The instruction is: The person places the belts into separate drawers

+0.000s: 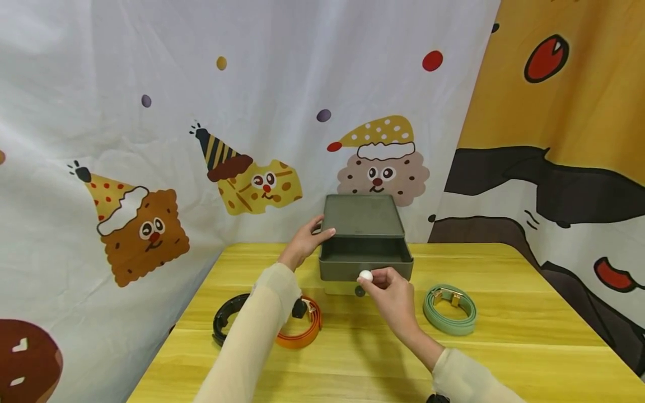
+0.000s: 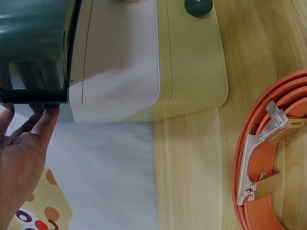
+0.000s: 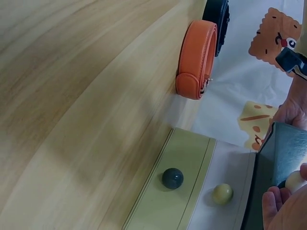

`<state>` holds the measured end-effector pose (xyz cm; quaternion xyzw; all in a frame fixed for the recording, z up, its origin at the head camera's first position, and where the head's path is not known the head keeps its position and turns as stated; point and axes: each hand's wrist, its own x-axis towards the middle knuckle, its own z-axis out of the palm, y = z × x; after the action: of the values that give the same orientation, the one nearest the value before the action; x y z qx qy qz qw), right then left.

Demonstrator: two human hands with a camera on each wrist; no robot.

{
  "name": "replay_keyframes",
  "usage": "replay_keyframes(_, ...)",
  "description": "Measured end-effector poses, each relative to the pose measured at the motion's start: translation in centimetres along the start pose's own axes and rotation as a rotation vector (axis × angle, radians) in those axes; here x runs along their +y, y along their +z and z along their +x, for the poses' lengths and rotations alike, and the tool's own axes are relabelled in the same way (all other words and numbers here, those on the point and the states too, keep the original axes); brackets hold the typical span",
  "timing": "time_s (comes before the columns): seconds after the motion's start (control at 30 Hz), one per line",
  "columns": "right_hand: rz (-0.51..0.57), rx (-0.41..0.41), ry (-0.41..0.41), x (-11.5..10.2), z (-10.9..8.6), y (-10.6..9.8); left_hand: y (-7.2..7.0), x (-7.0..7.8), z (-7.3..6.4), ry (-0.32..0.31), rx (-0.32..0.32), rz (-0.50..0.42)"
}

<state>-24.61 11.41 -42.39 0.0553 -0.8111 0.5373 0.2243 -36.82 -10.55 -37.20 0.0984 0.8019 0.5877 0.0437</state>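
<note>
A small box of stacked drawers [image 1: 363, 215] has a dark green lid and stands at the table's back. Its dark green top drawer [image 1: 335, 272] is pulled partly out, and its inside looks bare. My right hand [image 1: 395, 295] pinches the white round knob [image 1: 365, 275] on that drawer's front. At the box's left side, my left hand [image 1: 304, 240] rests its extended fingers against the dark green upper part. Below, the white middle drawer [image 3: 229, 165] has a pale knob [image 3: 222, 193], and the yellow-green bottom drawer [image 3: 187, 153] a dark knob [image 3: 172, 178]; both are closed.
A coiled orange belt [image 1: 299, 340] and a coiled black belt [image 1: 219, 322] lie left of the box, partly behind my left sleeve. To the right is a coiled green belt [image 1: 449, 326]. A cartoon-printed curtain [image 1: 282, 67] hangs behind the wooden table [image 1: 504, 291].
</note>
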Motion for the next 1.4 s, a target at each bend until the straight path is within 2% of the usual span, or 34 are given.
replay_keyframes(0.4,0.001,0.044,-0.002,0.1,-1.0,0.0,0.4,-0.2,-0.2,0.008,-0.010,-0.002)
replay_keyframes(0.67,0.038,0.033,-0.006,-0.4,-1.1,-0.1,0.3,0.1,-0.1,0.009,0.004,-0.011)
replay_keyframes(0.7,0.039,0.032,-0.008,-0.4,-1.1,-0.1,0.3,0.5,-0.4,0.006,0.002,-0.014)
replay_keyframes(1.1,0.016,0.003,-0.043,0.2,-1.2,-0.6,0.2,0.0,0.2,0.002,0.008,-0.022)
replay_keyframes(1.4,-0.010,0.000,-0.008,0.6,-1.1,-1.8,0.0,-0.2,0.1,0.006,0.009,-0.036)
